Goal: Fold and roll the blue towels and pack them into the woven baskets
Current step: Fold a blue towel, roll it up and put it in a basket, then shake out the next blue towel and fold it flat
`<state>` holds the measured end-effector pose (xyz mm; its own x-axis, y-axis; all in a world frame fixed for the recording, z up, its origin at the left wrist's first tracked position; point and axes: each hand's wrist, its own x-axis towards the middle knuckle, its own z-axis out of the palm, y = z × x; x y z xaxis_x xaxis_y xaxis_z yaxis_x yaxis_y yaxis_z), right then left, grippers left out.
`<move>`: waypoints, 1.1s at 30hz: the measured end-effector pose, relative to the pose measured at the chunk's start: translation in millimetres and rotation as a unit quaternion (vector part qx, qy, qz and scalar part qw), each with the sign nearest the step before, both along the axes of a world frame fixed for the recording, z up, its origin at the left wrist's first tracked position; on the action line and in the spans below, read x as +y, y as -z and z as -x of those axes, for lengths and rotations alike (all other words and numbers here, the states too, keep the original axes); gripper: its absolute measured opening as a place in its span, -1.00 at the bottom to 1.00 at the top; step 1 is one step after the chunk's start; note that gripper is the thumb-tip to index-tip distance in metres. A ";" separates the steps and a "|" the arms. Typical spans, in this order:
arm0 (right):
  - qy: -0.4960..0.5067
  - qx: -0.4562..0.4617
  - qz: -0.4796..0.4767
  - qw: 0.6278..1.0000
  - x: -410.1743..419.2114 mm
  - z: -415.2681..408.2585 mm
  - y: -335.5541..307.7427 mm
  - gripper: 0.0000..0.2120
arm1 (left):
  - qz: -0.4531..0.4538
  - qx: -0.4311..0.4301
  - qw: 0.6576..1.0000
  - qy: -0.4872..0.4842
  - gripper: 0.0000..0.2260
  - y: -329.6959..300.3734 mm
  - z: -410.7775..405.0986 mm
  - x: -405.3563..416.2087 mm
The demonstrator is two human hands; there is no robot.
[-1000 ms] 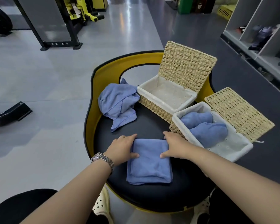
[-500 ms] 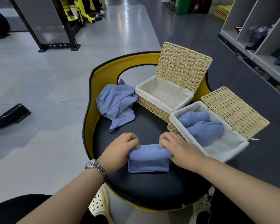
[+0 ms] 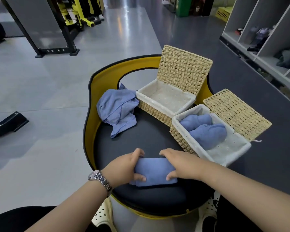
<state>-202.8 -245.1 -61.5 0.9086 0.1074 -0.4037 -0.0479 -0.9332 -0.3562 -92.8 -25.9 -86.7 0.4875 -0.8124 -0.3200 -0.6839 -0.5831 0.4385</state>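
A rolled blue towel (image 3: 155,169) lies on the near part of the black seat (image 3: 149,136). My left hand (image 3: 124,166) grips its left end, fingers over the top and thumb under the near side. My right hand (image 3: 179,163) grips the right end the same way. A crumpled blue towel (image 3: 116,108) lies at the seat's back left. The far woven basket (image 3: 166,99) stands open, its white lining bare. The near woven basket (image 3: 224,148) at the right holds two rolled blue towels (image 3: 206,131), with free room at its near end.
Both basket lids (image 3: 182,69) stand open toward the back and right. The seat has a raised yellow back rim (image 3: 104,77). Gym frames (image 3: 57,30) stand on the grey floor behind; white shelving (image 3: 266,39) runs along the right. My shoes (image 3: 104,216) show below the seat.
The flat folded towel has been rolled from its far edge toward me into a thick roll. Both hands moved nearer with it and now wrap its ends.
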 end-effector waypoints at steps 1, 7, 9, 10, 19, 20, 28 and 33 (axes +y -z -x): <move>-0.009 0.014 0.007 1.000 2.2 -0.5 4.4 -0.34 | -0.022 -0.007 1.000 0.013 -0.37 -1.6 1.5 -0.4; -0.077 0.019 0.060 0.995 11.8 4.3 4.7 -0.67 | -0.053 -0.057 0.997 0.023 -0.61 -3.7 21.5 -2.7; -0.074 -0.013 0.073 0.995 7.1 4.6 -8.7 -0.77 | -0.021 -0.065 0.998 0.003 -0.65 -13.6 30.1 -7.9; -0.070 -0.025 0.083 0.994 1.8 4.5 -19.1 -0.80 | 0.001 -0.069 0.998 -0.006 -0.66 -19.8 34.6 -11.8; 0.108 -0.074 0.003 0.991 -123.9 40.0 -98.7 -0.62 | 0.189 -0.077 0.978 -0.038 -0.63 -82.4 73.3 -127.3; 0.119 -0.083 -0.005 0.989 -138.7 45.6 -104.2 -0.60 | 0.177 -0.080 0.981 -0.030 -0.63 -86.4 75.6 -146.2; 0.178 -0.001 0.053 0.983 -188.2 43.7 -68.8 -0.71 | 0.008 -0.097 0.995 0.022 -0.59 -81.1 67.6 -238.0; 0.142 -0.038 0.145 0.978 -187.5 38.6 -39.6 -0.78 | -0.043 -0.152 0.987 0.034 -0.70 -59.7 75.2 -250.3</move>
<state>-241.4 -432.6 -21.9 0.9133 -0.2638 -0.3102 -0.3046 -0.9482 -0.0905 -168.0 -276.2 -27.0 0.5165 -0.8227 -0.2376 -0.8152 -0.5573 0.1577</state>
